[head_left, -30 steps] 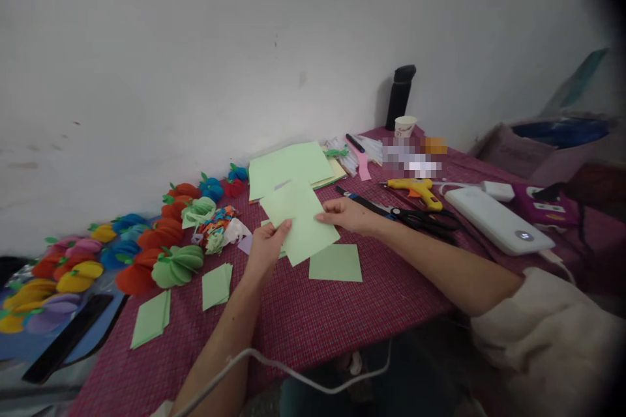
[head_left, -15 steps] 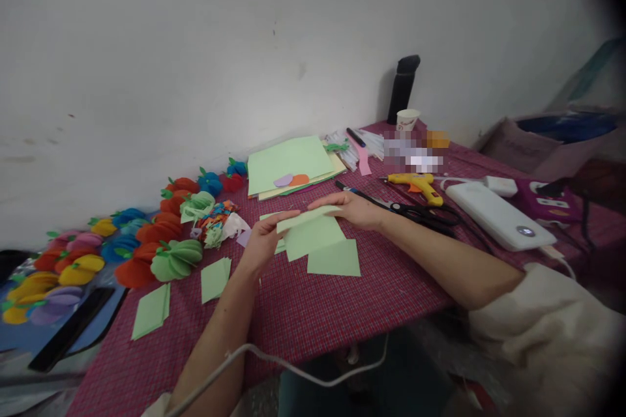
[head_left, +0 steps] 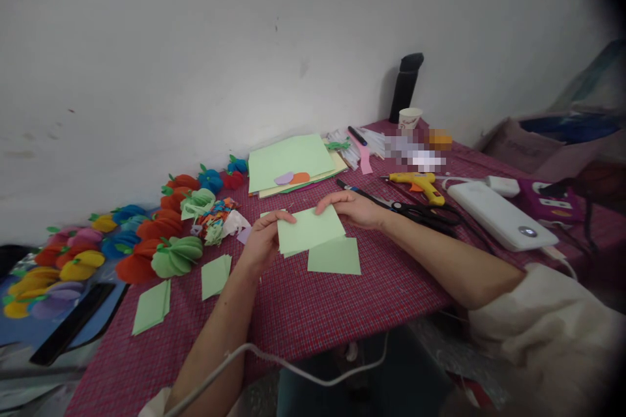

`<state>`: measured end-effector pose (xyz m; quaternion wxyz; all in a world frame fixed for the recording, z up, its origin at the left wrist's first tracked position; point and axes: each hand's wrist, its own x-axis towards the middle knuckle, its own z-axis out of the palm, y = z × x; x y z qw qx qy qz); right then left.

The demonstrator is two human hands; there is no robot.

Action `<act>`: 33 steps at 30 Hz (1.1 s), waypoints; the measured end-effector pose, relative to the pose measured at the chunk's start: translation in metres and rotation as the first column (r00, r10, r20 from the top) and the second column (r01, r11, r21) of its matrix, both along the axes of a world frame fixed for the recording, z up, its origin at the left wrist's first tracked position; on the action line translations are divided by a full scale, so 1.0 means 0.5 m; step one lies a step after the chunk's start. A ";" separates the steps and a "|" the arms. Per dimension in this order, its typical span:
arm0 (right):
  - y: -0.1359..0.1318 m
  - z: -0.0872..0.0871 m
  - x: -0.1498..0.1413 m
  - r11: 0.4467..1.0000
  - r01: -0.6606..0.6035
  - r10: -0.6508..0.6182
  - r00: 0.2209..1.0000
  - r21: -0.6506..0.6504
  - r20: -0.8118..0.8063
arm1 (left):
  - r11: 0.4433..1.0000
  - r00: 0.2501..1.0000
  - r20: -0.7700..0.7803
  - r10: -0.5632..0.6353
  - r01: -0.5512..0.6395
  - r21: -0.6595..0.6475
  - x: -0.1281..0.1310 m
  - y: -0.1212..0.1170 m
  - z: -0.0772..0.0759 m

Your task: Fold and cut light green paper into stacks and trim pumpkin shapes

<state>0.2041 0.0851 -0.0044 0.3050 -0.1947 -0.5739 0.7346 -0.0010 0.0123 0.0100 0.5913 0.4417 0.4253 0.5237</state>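
A sheet of light green paper (head_left: 311, 230), folded over on itself, is held between my two hands above the table. My left hand (head_left: 263, 234) pinches its left edge, thumb on top. On the upper right corner, my right hand (head_left: 351, 210) closes with thumb and fingers. Just below the fold lies a flat green paper piece (head_left: 334, 257), partly under the held sheet. Two small stacks of green paper, one nearer (head_left: 152, 307) and one farther (head_left: 216, 277), rest to the left of my left forearm.
Colourful paper pumpkins (head_left: 161, 228) crowd the left side, beside paper scraps (head_left: 215, 221). Large paper sheets (head_left: 291, 159) lie at the back. Black scissors (head_left: 425, 214), a yellow glue gun (head_left: 418, 186), a white power bank (head_left: 499, 216) and a paper cup (head_left: 409, 118) stand right. A white cable (head_left: 313, 378) hangs in front.
The green sheet was flat and open between my hands; its far edge has come over toward me and it is now folded in half. Both hands still grip it.
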 end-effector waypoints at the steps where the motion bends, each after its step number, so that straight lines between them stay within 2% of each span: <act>1: 0.000 0.000 0.000 1.000 0.000 0.000 1.000 0.000 0.000 | 1.000 1.000 0.008 -0.006 0.006 0.000 0.000 0.000 0.000; 9: -0.005 0.009 0.001 1.000 -0.029 0.030 0.999 0.011 -0.038 | 1.000 1.000 0.014 -0.014 0.014 0.017 0.002 -0.001 0.001; 17: 0.001 0.001 0.004 0.994 -0.112 0.110 0.987 -0.012 -0.116 | 1.000 1.000 -0.010 -0.007 0.007 0.016 0.001 -0.002 0.003; 20: 0.001 0.000 0.002 0.999 -0.033 0.034 0.996 0.015 -0.081 | 0.999 0.999 0.033 -0.039 0.038 0.024 0.007 -0.004 0.012; 22: 0.003 -0.001 0.001 0.997 0.045 -0.043 0.998 0.063 -0.041 | 1.000 0.998 0.061 -0.017 0.016 0.013 0.016 -0.006 0.020; 24: 0.006 -0.004 0.001 0.988 0.100 -0.099 0.995 0.121 -0.012 | 0.999 0.999 0.025 0.048 -0.048 -0.021 0.026 -0.008 0.023; 26: 0.011 -0.007 0.002 0.976 0.130 -0.134 0.991 0.174 0.013 | 0.996 0.996 -0.056 0.066 -0.069 -0.055 0.034 -0.009 0.020; 30: 0.014 -0.009 0.003 0.972 0.140 -0.144 0.990 0.191 0.008 | 0.995 0.995 -0.095 -0.035 0.026 -0.096 0.040 -0.011 0.005; 33: 0.011 -0.007 0.002 0.980 0.114 -0.109 0.993 0.163 -0.040 | 0.995 0.996 -0.079 -0.040 0.032 -0.093 0.041 -0.011 -0.002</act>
